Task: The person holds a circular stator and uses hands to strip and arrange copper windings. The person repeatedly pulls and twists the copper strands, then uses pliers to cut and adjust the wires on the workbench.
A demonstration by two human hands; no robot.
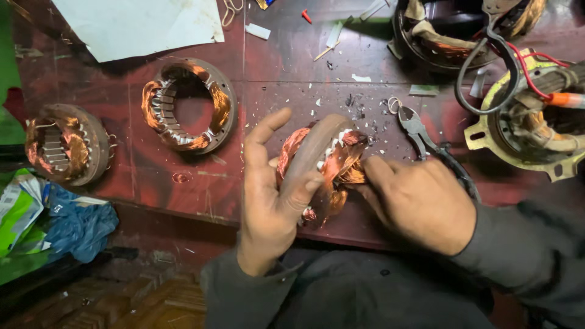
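Head view: left hand has a closed grip on the stator at frame centre, right hand pinching its copper windings; looks midway, two stators upper left already wound.

Head-worn view — steeply down, close over the workbench

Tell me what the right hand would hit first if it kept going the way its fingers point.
Most likely the copper windings of the motor stator held by the left hand; the right hand points left into them, fingertips already there.
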